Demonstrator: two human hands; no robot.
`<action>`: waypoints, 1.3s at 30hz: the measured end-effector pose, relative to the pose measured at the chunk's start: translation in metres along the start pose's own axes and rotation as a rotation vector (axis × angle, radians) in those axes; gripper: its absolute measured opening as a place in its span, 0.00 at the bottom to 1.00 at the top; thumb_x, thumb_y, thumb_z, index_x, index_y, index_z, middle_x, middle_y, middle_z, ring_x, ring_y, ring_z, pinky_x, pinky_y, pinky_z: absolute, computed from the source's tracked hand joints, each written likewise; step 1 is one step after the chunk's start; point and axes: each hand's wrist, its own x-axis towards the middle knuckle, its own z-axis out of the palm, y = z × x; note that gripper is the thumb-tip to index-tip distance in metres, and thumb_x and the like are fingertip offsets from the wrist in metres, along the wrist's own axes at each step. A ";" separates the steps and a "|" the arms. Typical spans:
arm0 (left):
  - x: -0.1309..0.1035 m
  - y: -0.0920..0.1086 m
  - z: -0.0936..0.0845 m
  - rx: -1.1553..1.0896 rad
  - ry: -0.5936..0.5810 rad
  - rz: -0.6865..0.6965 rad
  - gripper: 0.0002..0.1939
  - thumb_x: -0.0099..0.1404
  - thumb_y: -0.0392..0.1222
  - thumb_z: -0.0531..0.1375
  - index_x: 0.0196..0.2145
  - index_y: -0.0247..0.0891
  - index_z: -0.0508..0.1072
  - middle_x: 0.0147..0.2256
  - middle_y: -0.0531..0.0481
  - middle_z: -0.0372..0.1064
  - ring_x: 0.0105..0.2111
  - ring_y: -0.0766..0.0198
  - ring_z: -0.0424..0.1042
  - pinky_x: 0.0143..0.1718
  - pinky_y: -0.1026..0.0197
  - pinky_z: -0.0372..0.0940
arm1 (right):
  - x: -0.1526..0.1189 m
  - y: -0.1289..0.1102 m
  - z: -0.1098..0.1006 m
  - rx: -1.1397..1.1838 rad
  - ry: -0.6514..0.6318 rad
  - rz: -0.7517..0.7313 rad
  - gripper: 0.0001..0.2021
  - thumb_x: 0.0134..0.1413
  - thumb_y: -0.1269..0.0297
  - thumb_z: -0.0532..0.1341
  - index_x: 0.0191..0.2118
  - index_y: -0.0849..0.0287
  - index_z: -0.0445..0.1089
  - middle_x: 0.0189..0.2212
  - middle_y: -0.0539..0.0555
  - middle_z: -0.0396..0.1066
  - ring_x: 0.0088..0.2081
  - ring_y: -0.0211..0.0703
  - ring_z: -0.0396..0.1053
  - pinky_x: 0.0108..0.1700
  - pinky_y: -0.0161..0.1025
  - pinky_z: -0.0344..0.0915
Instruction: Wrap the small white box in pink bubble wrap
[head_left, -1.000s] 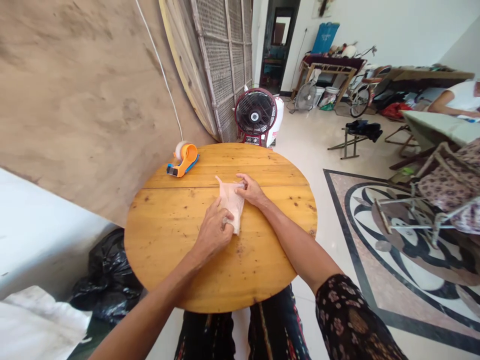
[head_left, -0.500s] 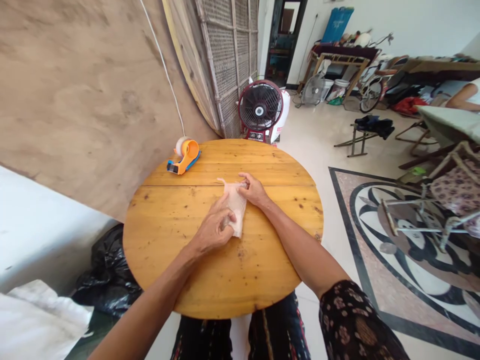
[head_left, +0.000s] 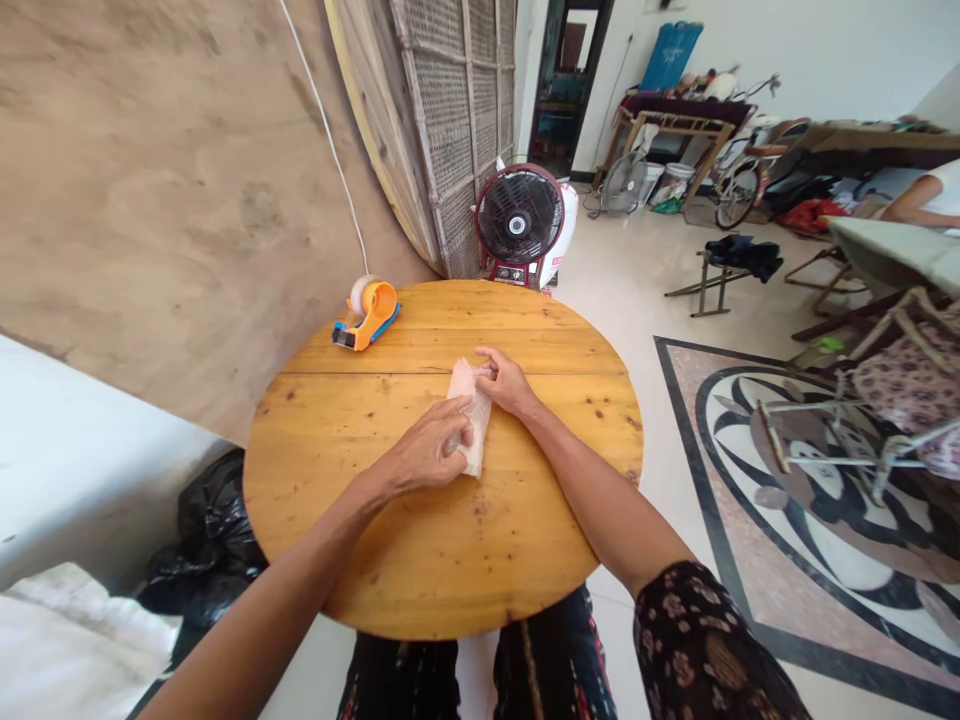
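A small pinkish-white packet (head_left: pixel 475 436), which looks like bubble wrap, lies on the round wooden table (head_left: pixel 330 450) in front of me. My left hand (head_left: pixel 433 440) presses on its left side, with the fingers across it and the thumb curled in near its lower part. At the packet's upper right edge, my right hand (head_left: pixel 504 380) pinches the wrap between thumb and fingers. A pale flap stands folded at the top between the two hands. What is inside the packet is hidden.
An orange and blue tape dispenser (head_left: pixel 367 315) with a roll of tape sits at the table's far left edge. Behind the table stands a dark red fan (head_left: pixel 519 222). A black plastic bag (head_left: pixel 214 530) lies on the left, and a person's arm (head_left: pixel 911 198) shows at the far right.
My left fingers have drawn back toward me and bent over the packet's left side. The flap at the top left has been folded inward. My right hand has hardly moved.
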 end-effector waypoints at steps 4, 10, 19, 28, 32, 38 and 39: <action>0.006 0.001 -0.009 0.015 -0.111 0.020 0.10 0.49 0.32 0.54 0.32 0.38 0.68 0.52 0.41 0.67 0.62 0.46 0.58 0.58 0.48 0.59 | -0.001 -0.001 -0.001 0.026 -0.012 -0.001 0.27 0.46 0.70 0.59 0.56 0.60 0.64 0.33 0.49 0.72 0.29 0.36 0.66 0.34 0.34 0.63; 0.005 -0.002 -0.009 -0.063 -0.111 0.001 0.10 0.50 0.33 0.53 0.33 0.39 0.67 0.53 0.43 0.67 0.59 0.50 0.62 0.56 0.51 0.62 | 0.000 0.001 -0.001 0.115 -0.031 0.004 0.26 0.46 0.69 0.58 0.55 0.60 0.65 0.33 0.49 0.72 0.26 0.34 0.64 0.31 0.33 0.62; 0.005 -0.016 -0.001 -0.134 -0.082 0.046 0.12 0.50 0.32 0.54 0.35 0.39 0.67 0.54 0.43 0.67 0.63 0.51 0.57 0.59 0.51 0.57 | -0.003 -0.006 -0.005 0.198 -0.057 0.045 0.21 0.50 0.65 0.56 0.51 0.60 0.68 0.33 0.50 0.71 0.28 0.35 0.66 0.30 0.33 0.62; 0.006 -0.014 -0.005 -0.152 -0.080 0.076 0.11 0.49 0.32 0.53 0.33 0.38 0.66 0.46 0.44 0.69 0.50 0.51 0.67 0.54 0.52 0.60 | 0.002 -0.001 -0.013 0.080 -0.045 0.023 0.16 0.56 0.64 0.55 0.48 0.57 0.72 0.32 0.51 0.74 0.30 0.38 0.68 0.36 0.37 0.66; 0.007 -0.014 -0.005 -0.154 -0.089 0.076 0.10 0.50 0.32 0.52 0.33 0.39 0.66 0.43 0.45 0.69 0.47 0.53 0.68 0.53 0.52 0.60 | 0.003 -0.005 -0.011 0.027 -0.056 0.029 0.16 0.56 0.61 0.57 0.49 0.56 0.73 0.29 0.49 0.73 0.29 0.39 0.68 0.35 0.37 0.66; 0.009 -0.013 -0.006 -0.175 -0.101 0.068 0.10 0.50 0.34 0.53 0.33 0.39 0.66 0.44 0.44 0.68 0.47 0.52 0.67 0.53 0.51 0.59 | 0.007 -0.008 -0.008 0.144 -0.072 0.074 0.15 0.57 0.56 0.58 0.45 0.58 0.75 0.34 0.53 0.77 0.37 0.43 0.73 0.42 0.39 0.68; 0.009 -0.013 -0.006 -0.178 -0.100 0.066 0.11 0.49 0.34 0.53 0.33 0.39 0.66 0.44 0.44 0.68 0.48 0.52 0.67 0.54 0.51 0.59 | 0.007 -0.009 -0.008 0.201 -0.076 0.091 0.15 0.58 0.55 0.58 0.44 0.58 0.75 0.36 0.54 0.77 0.38 0.44 0.74 0.43 0.40 0.68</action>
